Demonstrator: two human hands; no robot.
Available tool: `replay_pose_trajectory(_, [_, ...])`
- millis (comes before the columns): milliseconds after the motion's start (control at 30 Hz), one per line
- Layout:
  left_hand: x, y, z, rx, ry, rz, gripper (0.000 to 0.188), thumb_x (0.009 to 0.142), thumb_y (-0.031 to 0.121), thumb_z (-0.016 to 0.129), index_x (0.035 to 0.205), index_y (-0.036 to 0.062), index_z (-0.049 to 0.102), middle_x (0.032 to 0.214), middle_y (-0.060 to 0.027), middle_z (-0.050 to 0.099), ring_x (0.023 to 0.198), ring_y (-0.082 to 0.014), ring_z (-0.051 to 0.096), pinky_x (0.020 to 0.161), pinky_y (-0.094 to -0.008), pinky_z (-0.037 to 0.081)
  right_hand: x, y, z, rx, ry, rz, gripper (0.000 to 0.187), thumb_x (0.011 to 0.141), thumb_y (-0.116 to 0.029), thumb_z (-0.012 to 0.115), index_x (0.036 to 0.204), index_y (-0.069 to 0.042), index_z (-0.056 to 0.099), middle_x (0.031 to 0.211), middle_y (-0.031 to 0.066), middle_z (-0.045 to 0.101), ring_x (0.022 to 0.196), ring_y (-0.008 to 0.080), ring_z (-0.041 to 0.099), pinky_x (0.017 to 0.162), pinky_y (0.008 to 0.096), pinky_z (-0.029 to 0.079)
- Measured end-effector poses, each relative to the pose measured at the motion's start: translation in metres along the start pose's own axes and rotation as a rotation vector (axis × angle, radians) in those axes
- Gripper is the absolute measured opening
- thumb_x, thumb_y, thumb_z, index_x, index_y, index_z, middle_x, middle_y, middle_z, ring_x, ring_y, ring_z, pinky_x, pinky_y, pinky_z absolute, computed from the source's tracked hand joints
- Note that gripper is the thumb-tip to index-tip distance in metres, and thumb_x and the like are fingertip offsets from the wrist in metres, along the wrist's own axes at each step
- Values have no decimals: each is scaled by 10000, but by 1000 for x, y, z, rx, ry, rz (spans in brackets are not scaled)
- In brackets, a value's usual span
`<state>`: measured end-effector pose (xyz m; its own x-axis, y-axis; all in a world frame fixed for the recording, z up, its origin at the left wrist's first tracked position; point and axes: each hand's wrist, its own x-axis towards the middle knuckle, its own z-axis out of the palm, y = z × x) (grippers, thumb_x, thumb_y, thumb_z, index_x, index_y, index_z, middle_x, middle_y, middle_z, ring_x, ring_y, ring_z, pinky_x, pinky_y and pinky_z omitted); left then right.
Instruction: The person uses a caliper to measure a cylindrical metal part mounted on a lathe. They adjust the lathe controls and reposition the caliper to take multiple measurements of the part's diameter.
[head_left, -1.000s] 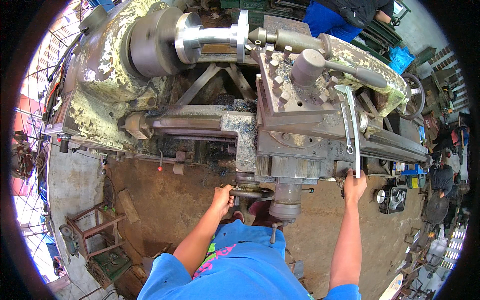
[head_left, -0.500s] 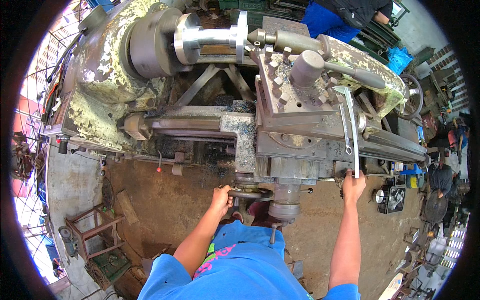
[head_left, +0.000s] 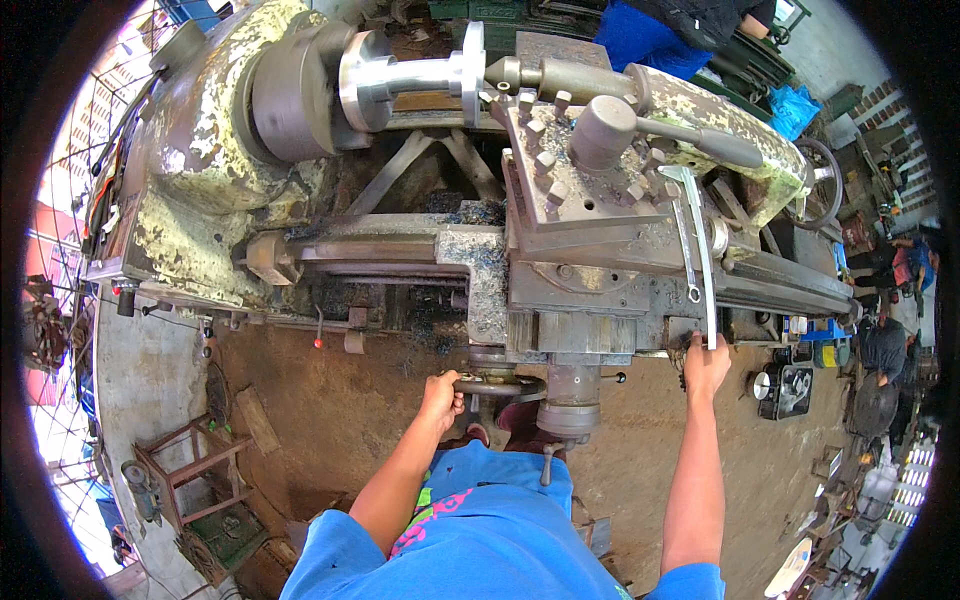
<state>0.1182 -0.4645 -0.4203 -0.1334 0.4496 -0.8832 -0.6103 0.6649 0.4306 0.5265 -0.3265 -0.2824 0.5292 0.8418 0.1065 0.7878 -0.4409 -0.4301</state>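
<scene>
1. The left hand curls around the rim of the carriage handwheel, low on the lathe's front.
2. The right hand grips the near end of a long silver wrench, fingers wrapped shut.
3. The wrench lies up across the carriage, beside the tool post.
4. Beyond, the chuck holds a shiny steel workpiece.

Flaking cream-yellow lathe; shiny silver workpiece; blue shirt; brown floor
</scene>
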Motion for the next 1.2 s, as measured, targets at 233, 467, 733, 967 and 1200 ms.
replay_pose_trajectory(233, [1, 0, -1, 2, -6, 9, 260, 924, 191, 539, 697, 67, 508, 537, -30, 440, 407, -136, 407, 387, -306, 313, -2, -2, -3, 79, -11, 37, 264, 854, -224, 669, 967, 14, 684, 874, 300, 685, 910, 484, 664, 800, 509, 514])
replay_pose_trajectory(467, [3, 1, -4, -8, -8, -32, 250, 905, 195, 562, 685, 95, 500, 533, -18, 442, 405, -134, 412, 382, -306, 315, 0, 1, -2, 82, -8, 58, 251, 835, -211, 662, 961, 4, 692, 877, 298, 690, 906, 480, 667, 813, 509, 519])
replay_pose_trajectory(733, [15, -8, -12, -30, 48, -10, 156, 861, 219, 633, 795, 120, 531, 578, 19, 366, 457, -113, 341, 432, -282, 255, -1, 13, 5, 154, 23, -34, 220, 740, -124, 665, 909, 13, 704, 795, 267, 692, 774, 428, 701, 700, 492, 548])
replay_pose_trajectory(967, [22, -9, -1, 13, 111, 34, 206, 860, 323, 615, 817, 150, 510, 637, 19, 401, 464, -117, 345, 420, -281, 249, 2, 5, -4, 85, -74, 137, 272, 839, -227, 618, 943, 18, 672, 841, 299, 685, 840, 451, 697, 783, 530, 567])
replay_pose_trajectory(1200, [2, -12, 21, 121, 199, 55, 260, 880, 361, 635, 895, 138, 502, 707, -19, 449, 527, -139, 408, 471, -315, 293, -6, -5, -17, 130, -100, 172, 316, 897, -263, 597, 990, 36, 639, 931, 301, 685, 926, 461, 673, 849, 528, 535])
